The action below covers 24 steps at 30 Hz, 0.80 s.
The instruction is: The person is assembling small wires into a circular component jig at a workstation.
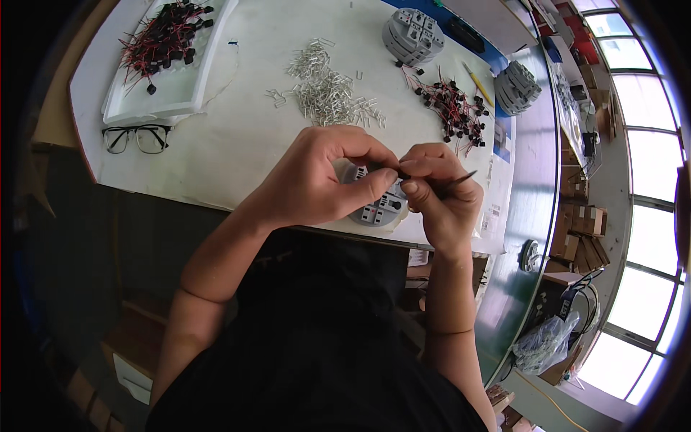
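My left hand (324, 173) and my right hand (443, 191) meet near the table's front edge, thumbs and forefingers pinched around a small black part (403, 168). Fingers hide most of that part. A thin dark pointed tool (464, 178) sticks out of my right hand; the rest of it is covered. Directly beneath the fingertips lies a round grey plastic base (376, 214) with slots and small black pieces set in it, partly hidden by my left hand. Beyond the hands is a pile of small U-shaped metal clips (327, 90).
Black components with red wires lie in a heap (450, 108) at the right and in a white tray (158, 111) at far left. Eyeglasses (137, 139) rest before the tray. Stacked grey bases (412, 36), another grey stack (517, 88) and a yellow-handled tool (479, 85) stand beyond.
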Each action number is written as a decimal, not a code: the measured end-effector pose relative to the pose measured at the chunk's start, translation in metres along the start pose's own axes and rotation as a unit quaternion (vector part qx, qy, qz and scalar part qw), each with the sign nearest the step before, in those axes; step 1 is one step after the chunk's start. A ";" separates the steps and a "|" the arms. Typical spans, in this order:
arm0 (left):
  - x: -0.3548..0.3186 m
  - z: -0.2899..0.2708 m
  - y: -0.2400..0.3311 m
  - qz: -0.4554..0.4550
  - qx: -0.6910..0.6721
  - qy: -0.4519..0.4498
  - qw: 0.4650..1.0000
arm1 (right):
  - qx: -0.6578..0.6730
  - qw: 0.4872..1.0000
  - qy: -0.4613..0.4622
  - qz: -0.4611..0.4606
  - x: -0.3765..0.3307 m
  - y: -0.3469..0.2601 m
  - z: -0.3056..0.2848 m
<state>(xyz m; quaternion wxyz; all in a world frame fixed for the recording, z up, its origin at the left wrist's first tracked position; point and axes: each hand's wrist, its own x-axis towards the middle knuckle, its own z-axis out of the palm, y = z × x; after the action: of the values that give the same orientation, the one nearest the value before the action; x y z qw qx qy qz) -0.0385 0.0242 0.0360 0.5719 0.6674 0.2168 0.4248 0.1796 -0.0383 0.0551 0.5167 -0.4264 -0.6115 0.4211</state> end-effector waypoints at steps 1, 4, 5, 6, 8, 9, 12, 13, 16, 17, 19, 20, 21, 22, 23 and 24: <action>-0.001 0.001 0.000 0.006 0.020 0.009 1.000 | -0.012 1.000 -0.007 -0.024 -0.001 0.003 0.000; -0.003 0.006 -0.001 0.016 0.061 0.026 0.998 | -0.026 0.999 0.035 0.033 -0.011 -0.003 0.005; -0.004 0.008 -0.003 0.019 0.067 0.030 0.997 | -0.034 0.996 0.056 0.062 -0.013 -0.004 0.007; -0.004 0.010 -0.005 0.021 0.072 0.034 0.997 | -0.031 0.996 0.058 0.064 -0.015 -0.003 0.007; -0.004 0.011 -0.007 0.020 0.078 0.035 0.996 | -0.080 0.992 0.061 0.079 -0.018 0.001 0.005; -0.003 0.012 -0.008 -0.005 0.048 0.026 0.999 | -0.104 0.989 0.063 0.087 -0.020 0.001 0.004; -0.002 0.014 -0.009 -0.059 -0.011 0.003 0.998 | -0.064 0.994 0.070 0.051 -0.026 0.002 0.001; -0.001 0.014 -0.007 -0.073 -0.016 -0.003 0.997 | -0.045 0.996 0.073 0.032 -0.028 0.002 -0.001; 0.002 0.014 -0.003 -0.101 -0.023 -0.018 0.994 | -0.050 0.994 0.089 0.040 -0.042 0.004 -0.013; 0.000 0.016 0.000 -0.095 0.055 -0.019 0.994 | -0.053 0.993 0.094 0.044 -0.045 0.004 -0.016; -0.005 0.022 0.005 -0.080 0.208 -0.023 0.975 | -0.115 0.988 0.077 0.061 -0.048 0.002 -0.017; -0.007 0.026 0.004 -0.083 0.209 -0.027 0.974 | -0.178 0.979 0.057 0.076 -0.050 0.000 -0.017; -0.008 0.032 0.002 -0.038 0.282 -0.021 0.958 | -0.241 0.966 0.035 0.091 -0.051 0.000 -0.017; -0.010 0.037 -0.002 0.008 0.353 -0.015 0.935 | -0.238 0.966 0.037 0.095 -0.054 0.002 -0.018; -0.012 0.040 -0.006 0.055 0.421 -0.009 0.906 | -0.274 0.957 0.027 0.092 -0.056 0.005 -0.017; -0.014 0.042 -0.010 0.052 0.421 -0.011 0.906 | -0.309 0.947 0.015 0.088 -0.057 0.007 -0.016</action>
<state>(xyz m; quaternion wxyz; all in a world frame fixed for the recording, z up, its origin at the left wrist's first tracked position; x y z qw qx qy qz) -0.0095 -0.0084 0.0232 0.2176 0.8612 0.3337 0.3158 0.2015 -0.0900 0.0343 0.3297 -0.6238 -0.6635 0.2488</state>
